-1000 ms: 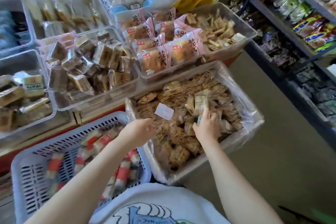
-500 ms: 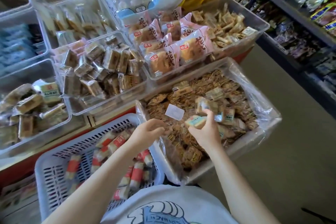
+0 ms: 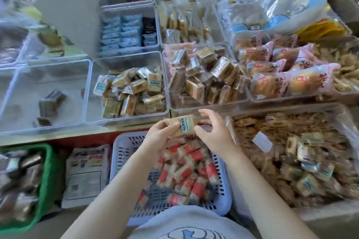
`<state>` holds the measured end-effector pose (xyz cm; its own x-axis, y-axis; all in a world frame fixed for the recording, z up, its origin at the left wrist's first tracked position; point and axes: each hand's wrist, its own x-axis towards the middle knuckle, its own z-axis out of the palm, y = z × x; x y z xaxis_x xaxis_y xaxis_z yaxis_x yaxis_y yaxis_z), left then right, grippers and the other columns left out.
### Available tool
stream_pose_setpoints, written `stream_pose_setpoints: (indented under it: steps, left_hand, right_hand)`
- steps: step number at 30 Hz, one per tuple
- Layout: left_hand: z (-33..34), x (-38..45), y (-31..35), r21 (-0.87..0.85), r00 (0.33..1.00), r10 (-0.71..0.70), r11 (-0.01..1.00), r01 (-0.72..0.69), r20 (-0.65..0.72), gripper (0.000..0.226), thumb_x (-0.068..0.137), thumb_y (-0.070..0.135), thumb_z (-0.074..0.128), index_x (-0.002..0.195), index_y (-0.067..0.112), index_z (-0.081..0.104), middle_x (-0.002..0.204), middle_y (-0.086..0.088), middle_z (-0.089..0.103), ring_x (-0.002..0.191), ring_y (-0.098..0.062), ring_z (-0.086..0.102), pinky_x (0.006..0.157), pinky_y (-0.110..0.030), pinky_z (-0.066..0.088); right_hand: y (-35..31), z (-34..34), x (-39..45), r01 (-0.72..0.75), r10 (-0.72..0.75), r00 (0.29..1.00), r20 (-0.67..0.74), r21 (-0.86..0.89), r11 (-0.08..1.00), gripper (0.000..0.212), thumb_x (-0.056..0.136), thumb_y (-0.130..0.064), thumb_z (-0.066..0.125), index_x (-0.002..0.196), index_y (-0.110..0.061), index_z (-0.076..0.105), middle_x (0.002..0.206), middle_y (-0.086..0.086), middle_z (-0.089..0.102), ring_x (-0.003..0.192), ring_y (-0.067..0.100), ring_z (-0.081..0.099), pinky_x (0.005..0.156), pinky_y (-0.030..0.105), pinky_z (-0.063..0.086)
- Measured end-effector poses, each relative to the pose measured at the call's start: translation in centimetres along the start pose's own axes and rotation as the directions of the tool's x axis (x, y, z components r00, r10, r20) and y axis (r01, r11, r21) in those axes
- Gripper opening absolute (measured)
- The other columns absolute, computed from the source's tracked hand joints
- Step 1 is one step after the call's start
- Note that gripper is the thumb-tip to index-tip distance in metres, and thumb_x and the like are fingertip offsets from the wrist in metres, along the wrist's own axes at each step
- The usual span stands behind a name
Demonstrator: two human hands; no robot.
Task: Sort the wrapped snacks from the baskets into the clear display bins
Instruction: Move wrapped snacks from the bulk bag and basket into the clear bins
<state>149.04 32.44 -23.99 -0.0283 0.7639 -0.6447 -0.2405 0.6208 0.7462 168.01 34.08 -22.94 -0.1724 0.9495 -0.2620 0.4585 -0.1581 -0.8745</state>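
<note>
Head view showed my left hand [image 3: 159, 137] pinching a tan wrapped snack [image 3: 182, 126] by its left end, thumb and fingers curled onto the wrapper. My right hand [image 3: 214, 134] was at the packet's right end, fingers loosely spread and bent; whether the thumb touched the wrapper I could not tell. I held the snack above the far rim of the lavender slotted basket [image 3: 120, 161], which held red-and-tan wrapped bars [image 3: 186, 172]. Just beyond the snack stood a clear bin [image 3: 93, 91] with similar tan packets [image 3: 132, 91] heaped inside, and to its right another clear bin of brown cake squares [image 3: 204, 75]. Left of those, a clear bin [image 3: 11, 91] held only a few dark packets [image 3: 50, 101]. At my right sat a plastic-lined crate [image 3: 345, 122] full of small cracker packs [image 3: 303, 161]. A green basket [image 3: 48, 180] sat at my far left, with a printed bag [image 3: 87, 172] lying between it and the lavender basket.
</note>
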Motion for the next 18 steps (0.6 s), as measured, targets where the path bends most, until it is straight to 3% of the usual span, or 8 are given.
stream_pose_setpoints:
  steps: [2,5,7,10,13,18]
  left_hand:
    - [-3.7,0.2,1.1,0.030,0.985,0.068,0.997,-0.064,-0.157,0.019,0.087,0.024,0.076,0.097,0.013,0.064,0.101,-0.010,0.073,0.082,-0.018,0.072,0.072,-0.037,0.061]
    - [-8.9,0.7,3.4,0.080,0.934,0.179,0.983,-0.162,-0.310,0.033,0.082,0.023,0.081,0.107,0.014,0.061,0.102,-0.009,0.071,0.075,-0.016,0.071,0.064,-0.032,0.059]
    - [-11.5,1.2,5.3,0.100,0.894,0.260,0.966,-0.240,-0.365,0.041,0.081,0.017,0.081,0.114,0.011,0.057,0.101,-0.009,0.069,0.072,-0.015,0.071,0.060,-0.029,0.058]
    - [-14.2,2.8,8.2,0.184,0.816,0.372,0.928,-0.323,-0.442,0.035,0.080,0.015,0.081,0.105,0.018,0.056,0.096,-0.010,0.070,0.073,-0.018,0.069,0.060,-0.030,0.055]
    - [-15.3,5.1,10.8,0.280,0.759,0.468,0.883,-0.377,-0.453,0.033,0.076,0.026,0.082,0.097,0.027,0.057,0.091,-0.001,0.071,0.077,-0.020,0.070,0.062,-0.033,0.056]
    - [-13.4,8.9,14.6,0.564,0.626,0.697,0.690,-0.454,-0.350,0.033,0.086,0.013,0.069,0.115,0.027,0.061,0.100,0.009,0.066,0.084,0.001,0.061,0.074,-0.007,0.046]
  right_hand:
    - [-1.4,3.1,1.8,0.075,-0.070,0.997,0.040,-0.160,0.984,0.051,0.096,-0.026,0.058,0.145,-0.026,0.043,0.144,-0.009,0.040,0.125,0.002,0.039,0.100,0.027,0.038]
    - [-2.1,7.7,5.2,0.256,-0.213,0.966,0.148,-0.429,0.866,0.065,0.096,-0.024,0.057,0.155,-0.023,0.029,0.159,-0.001,0.027,0.145,0.015,0.026,0.116,0.039,0.031]
    - [-1.9,9.9,7.2,0.299,-0.186,0.952,0.243,-0.616,0.728,0.075,0.095,-0.028,0.056,0.158,-0.027,0.015,0.166,0.003,0.011,0.152,0.022,0.011,0.124,0.044,0.016]
    - [-0.8,11.4,8.4,0.309,-0.076,0.946,0.314,-0.810,0.498,0.081,0.096,-0.039,0.055,0.159,-0.026,0.006,0.166,0.004,-0.014,0.154,0.029,0.001,0.124,0.050,0.007]
    - [-0.3,11.5,8.5,0.314,-0.056,0.945,0.321,-0.852,0.418,0.085,0.096,-0.044,0.055,0.159,-0.025,0.001,0.164,0.004,-0.024,0.154,0.030,-0.004,0.124,0.051,0.005]
    - [-0.5,11.4,8.5,0.315,-0.047,0.944,0.326,-0.851,0.421,0.082,0.096,-0.042,0.056,0.158,-0.026,0.004,0.164,0.002,-0.026,0.153,0.029,-0.006,0.124,0.050,0.003]
